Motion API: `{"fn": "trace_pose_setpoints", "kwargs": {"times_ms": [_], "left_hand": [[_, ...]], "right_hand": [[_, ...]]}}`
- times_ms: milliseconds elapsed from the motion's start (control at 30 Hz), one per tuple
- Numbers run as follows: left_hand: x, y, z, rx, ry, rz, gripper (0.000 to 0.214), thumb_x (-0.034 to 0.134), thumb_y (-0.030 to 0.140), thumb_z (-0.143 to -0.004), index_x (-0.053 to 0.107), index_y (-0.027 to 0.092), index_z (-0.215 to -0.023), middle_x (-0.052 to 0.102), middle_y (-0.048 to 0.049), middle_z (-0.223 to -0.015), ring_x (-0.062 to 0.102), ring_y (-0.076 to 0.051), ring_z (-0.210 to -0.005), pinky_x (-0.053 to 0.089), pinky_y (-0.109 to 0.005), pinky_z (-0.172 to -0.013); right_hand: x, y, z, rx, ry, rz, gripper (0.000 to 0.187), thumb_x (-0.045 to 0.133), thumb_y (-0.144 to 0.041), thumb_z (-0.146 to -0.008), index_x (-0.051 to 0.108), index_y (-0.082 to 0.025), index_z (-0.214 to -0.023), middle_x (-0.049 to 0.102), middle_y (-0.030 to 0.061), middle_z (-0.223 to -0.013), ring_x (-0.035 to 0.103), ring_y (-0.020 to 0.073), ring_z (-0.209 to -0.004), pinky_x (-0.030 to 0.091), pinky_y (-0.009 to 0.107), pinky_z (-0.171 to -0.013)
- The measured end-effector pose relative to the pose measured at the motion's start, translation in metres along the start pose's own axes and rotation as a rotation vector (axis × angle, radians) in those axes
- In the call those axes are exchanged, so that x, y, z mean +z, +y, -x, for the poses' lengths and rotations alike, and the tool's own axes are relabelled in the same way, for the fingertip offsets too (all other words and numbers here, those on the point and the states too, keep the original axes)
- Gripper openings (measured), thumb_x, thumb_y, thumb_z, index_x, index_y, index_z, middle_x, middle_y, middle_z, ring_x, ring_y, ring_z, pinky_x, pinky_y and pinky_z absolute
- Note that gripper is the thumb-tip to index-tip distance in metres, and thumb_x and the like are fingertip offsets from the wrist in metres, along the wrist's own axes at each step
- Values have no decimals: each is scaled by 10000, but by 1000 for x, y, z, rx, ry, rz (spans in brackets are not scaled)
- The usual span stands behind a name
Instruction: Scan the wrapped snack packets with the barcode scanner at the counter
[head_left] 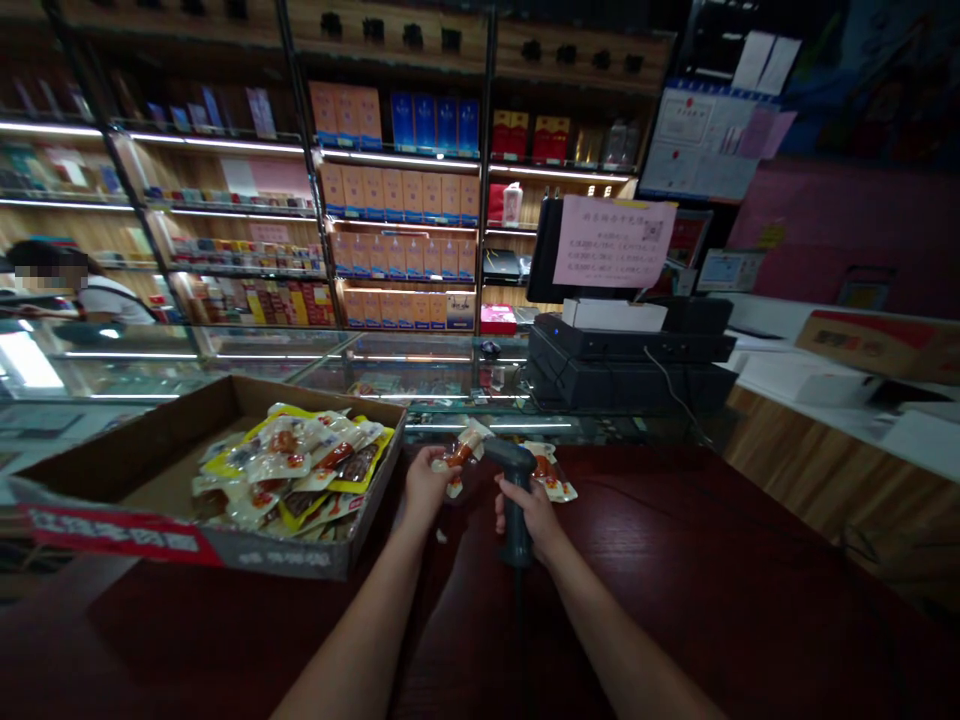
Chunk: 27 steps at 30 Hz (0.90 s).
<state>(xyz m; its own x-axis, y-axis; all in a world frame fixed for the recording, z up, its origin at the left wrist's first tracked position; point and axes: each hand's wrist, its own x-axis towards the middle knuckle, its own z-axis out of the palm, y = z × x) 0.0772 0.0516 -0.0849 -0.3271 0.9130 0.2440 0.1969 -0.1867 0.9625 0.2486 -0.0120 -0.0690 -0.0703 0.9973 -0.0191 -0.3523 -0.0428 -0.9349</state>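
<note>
My left hand (426,487) is closed on a small clear snack packet (463,452), held up just in front of the scanner head. My right hand (527,512) grips the handle of a dark handheld barcode scanner (512,482), whose head points left at the packet. Another snack packet (551,474) lies on the dark red counter (712,580) just behind the scanner. To the left, an open cardboard box (142,465) holds several more snack packets (300,470).
A black cash register with a screen and a pink notice (613,242) stands behind on a glass display counter (315,360). Shelves of boxed goods fill the back wall. A person (82,290) sits at far left. Cardboard boxes (877,342) lie on the white counter at right.
</note>
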Motion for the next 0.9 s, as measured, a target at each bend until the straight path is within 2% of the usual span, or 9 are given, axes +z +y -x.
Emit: {"fn": "trace_pose_setpoints", "kwargs": {"times_ms": [100, 233, 367, 467, 567, 700, 800, 900], "left_hand": [[-26, 31, -4, 117, 91, -50, 376, 716, 242, -538, 597, 161, -885, 651, -13, -794, 606, -164, -707, 468, -289, -689], [-86, 59, -14, 169, 281, -259, 246, 675, 321, -597, 623, 178, -790, 634, -6, -736, 593, -187, -723, 456, -325, -735], [-142, 64, -24, 271, 439, -514, 195, 643, 318, -621, 632, 182, -761, 639, -42, -828, 582, -229, -858, 436, -363, -829], [-165, 61, -25, 297, 468, -711, 150, 624, 290, -637, 639, 173, -730, 627, -84, -904, 559, -252, -925, 426, -371, -856], [-173, 60, -21, 292, 489, -853, 147, 598, 280, -679, 665, 168, -746, 599, -123, -1067, 530, -279, -999, 419, -396, -853], [-169, 65, -13, 267, 574, -903, 207, 582, 327, -729, 689, 188, -840, 544, -120, -1212, 471, -326, -1097, 386, -478, -862], [-156, 72, -7, 320, 596, -871, 206, 564, 320, -759, 685, 188, -862, 528, -117, -1237, 448, -316, -1147, 358, -489, -903], [-132, 78, 2, 409, 587, -837, 217, 548, 315, -785, 676, 183, -899, 515, -121, -1258, 433, -308, -1186, 327, -495, -941]], "right_hand": [[23, -11, 0, -2, -75, 9, 436, 717, -445, -609, 552, -147, -882, 592, -38, -468, 513, 117, -332, 440, 223, -330], [59, -17, -1, -18, -170, 2, 381, 704, -415, -623, 572, -142, -854, 589, -37, -472, 518, 112, -337, 438, 218, -339], [94, -14, 2, 8, -244, 5, 353, 689, -399, -616, 575, -142, -830, 583, -38, -465, 512, 109, -329, 413, 203, -325], [114, -9, 4, 9, -296, 5, 325, 681, -381, -610, 570, -147, -807, 577, -41, -451, 507, 107, -322, 412, 200, -326], [126, -5, 5, 0, -330, 0, 310, 673, -372, -605, 572, -148, -795, 573, -41, -445, 504, 111, -318, 414, 207, -323], [131, -2, 6, -1, -330, 2, 319, 674, -374, -604, 581, -146, -807, 573, -39, -445, 507, 117, -321, 418, 219, -327], [125, -3, 6, 0, -309, 4, 327, 681, -378, -604, 582, -144, -811, 579, -37, -454, 511, 118, -325, 426, 223, -338], [111, -4, 5, 0, -268, -7, 343, 690, -385, -590, 581, -141, -805, 576, -37, -449, 510, 119, -324, 427, 225, -335]]}}
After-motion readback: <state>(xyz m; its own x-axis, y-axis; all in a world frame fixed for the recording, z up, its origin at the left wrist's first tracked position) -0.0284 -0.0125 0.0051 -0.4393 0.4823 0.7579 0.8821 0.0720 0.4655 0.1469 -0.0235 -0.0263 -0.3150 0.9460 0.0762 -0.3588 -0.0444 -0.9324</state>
